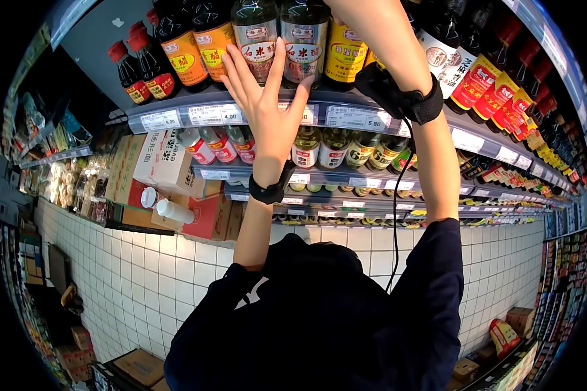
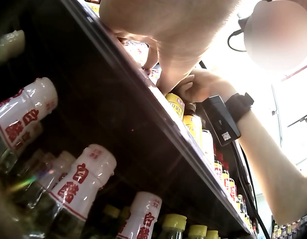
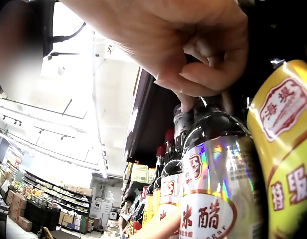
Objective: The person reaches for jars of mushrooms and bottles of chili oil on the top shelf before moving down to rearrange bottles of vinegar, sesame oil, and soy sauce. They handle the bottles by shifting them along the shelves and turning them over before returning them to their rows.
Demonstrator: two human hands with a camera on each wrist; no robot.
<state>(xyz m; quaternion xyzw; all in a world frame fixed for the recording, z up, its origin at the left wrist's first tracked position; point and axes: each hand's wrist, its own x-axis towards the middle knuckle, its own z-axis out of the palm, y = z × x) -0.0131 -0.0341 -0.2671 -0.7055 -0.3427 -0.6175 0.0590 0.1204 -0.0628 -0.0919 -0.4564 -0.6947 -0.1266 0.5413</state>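
Two silver-labelled dark bottles stand side by side on the top shelf, the left one (image 1: 254,34) and the right one (image 1: 304,34). Spread, nearly straight fingers of the left hand (image 1: 264,104) lie across their lower fronts; that hand (image 2: 168,32) fills the top of the left wrist view. Above a silver-labelled bottle (image 3: 208,209), the right hand (image 3: 183,50) curls its fingers round the neck and cap, partly hidden by the hand itself. The head view cuts this hand off at the top, showing its forearm (image 1: 378,42). A yellow-labelled bottle (image 1: 346,55) stands just right.
Orange-labelled bottles (image 1: 212,49) and small red-capped bottles (image 1: 132,78) stand at the left. Red-labelled bottles (image 1: 476,81) line the right. The price-tag edge (image 1: 319,114) runs below the hands, over lower shelves of bottles. Boxes (image 1: 166,159) stand lower left.
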